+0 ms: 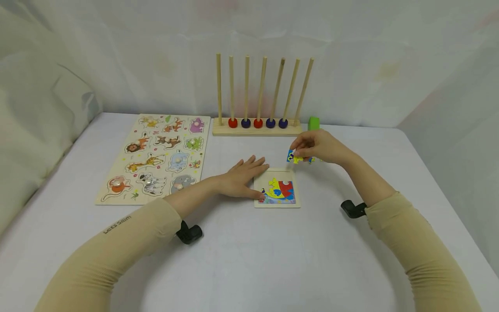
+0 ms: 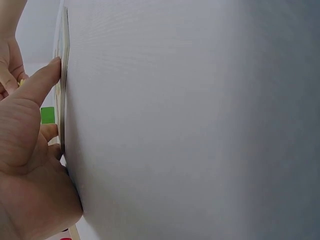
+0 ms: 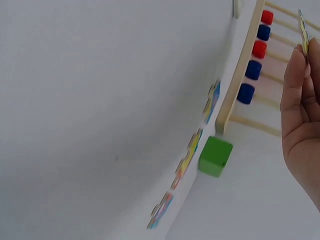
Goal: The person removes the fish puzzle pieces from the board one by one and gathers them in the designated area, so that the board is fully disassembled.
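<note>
A small square jigsaw tray (image 1: 277, 206) lies on the table, its lower part filled with yellow, red and blue picture pieces (image 1: 278, 190). My left hand (image 1: 238, 178) rests spread at the tray's left side, thumb on its lower left corner. To the upper right of the tray, my right hand (image 1: 317, 145) pinches a blue and yellow puzzle piece (image 1: 290, 156) between thumb and fingers, and the right wrist view shows that puzzle piece (image 3: 303, 31) edge-on. Several loose puzzle pieces (image 3: 189, 155) lie on the table near this hand, mostly hidden by it in the head view.
A wooden rack (image 1: 257, 130) with upright rods and red and blue beads stands at the back. A green block (image 1: 313, 123) sits at its right end. On the left lies a large animal peg board (image 1: 156, 158). Black straps or mounts (image 1: 352, 209) show at the wrists.
</note>
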Action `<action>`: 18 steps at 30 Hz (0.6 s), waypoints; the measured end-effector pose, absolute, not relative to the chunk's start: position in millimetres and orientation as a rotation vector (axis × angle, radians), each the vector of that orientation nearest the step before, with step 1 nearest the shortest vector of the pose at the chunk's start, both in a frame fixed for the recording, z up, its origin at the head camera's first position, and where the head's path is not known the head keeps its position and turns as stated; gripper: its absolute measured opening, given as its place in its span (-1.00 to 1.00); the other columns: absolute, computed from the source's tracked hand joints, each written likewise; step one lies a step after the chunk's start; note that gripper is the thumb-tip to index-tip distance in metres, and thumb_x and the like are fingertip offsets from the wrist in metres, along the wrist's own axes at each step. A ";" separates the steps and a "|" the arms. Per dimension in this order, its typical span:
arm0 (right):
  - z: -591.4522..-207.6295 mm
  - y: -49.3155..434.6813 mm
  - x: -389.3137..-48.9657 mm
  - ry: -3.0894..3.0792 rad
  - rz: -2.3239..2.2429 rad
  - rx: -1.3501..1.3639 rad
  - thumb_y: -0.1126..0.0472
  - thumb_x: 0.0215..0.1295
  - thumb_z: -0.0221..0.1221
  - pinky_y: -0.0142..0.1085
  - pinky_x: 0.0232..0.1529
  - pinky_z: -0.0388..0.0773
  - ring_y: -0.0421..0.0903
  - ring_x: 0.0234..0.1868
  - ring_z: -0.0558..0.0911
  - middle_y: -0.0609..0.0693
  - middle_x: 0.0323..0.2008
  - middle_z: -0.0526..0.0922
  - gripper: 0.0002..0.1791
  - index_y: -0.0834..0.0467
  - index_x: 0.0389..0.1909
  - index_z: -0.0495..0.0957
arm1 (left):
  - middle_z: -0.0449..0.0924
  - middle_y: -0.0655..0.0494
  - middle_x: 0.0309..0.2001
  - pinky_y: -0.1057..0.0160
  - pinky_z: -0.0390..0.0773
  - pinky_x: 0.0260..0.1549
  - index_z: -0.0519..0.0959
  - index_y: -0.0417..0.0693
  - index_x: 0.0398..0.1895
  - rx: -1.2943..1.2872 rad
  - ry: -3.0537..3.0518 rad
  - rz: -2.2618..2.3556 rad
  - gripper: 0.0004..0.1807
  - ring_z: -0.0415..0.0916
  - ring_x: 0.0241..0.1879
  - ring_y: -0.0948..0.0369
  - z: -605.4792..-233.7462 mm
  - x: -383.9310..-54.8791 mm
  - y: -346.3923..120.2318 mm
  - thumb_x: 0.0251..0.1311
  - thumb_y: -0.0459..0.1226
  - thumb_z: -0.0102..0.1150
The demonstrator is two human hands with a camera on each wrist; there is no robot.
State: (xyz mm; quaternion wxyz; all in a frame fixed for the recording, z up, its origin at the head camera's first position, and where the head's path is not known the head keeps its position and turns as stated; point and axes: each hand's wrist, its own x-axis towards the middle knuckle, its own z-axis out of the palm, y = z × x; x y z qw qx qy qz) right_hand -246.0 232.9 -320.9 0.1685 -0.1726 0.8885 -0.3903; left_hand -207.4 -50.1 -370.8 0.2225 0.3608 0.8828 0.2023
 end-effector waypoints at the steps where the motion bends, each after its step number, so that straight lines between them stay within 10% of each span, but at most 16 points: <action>1: -321.7 235.8 -247.0 2.537 -1.098 -0.483 0.21 0.32 0.26 -0.12 -0.15 0.71 0.13 -0.25 0.70 0.07 -0.24 0.73 -0.79 0.17 -0.07 0.65 | -0.31 0.02 0.64 -0.19 -0.37 0.56 -0.06 0.02 0.60 0.995 2.437 0.562 0.00 -0.48 0.63 -0.04 -370.7 -207.2 -50.2 0.23 0.14 0.20; 18: -327.4 271.4 -252.7 2.508 -0.969 -0.369 0.17 0.34 0.25 -0.29 -0.17 0.65 -0.05 -0.24 0.63 0.06 -0.21 0.69 -0.72 0.20 0.00 0.63 | -0.31 0.01 0.64 -0.19 -0.39 0.56 -0.07 0.00 0.60 1.001 2.425 0.578 0.01 -0.49 0.63 -0.04 -367.0 -204.5 -51.2 0.22 0.12 0.22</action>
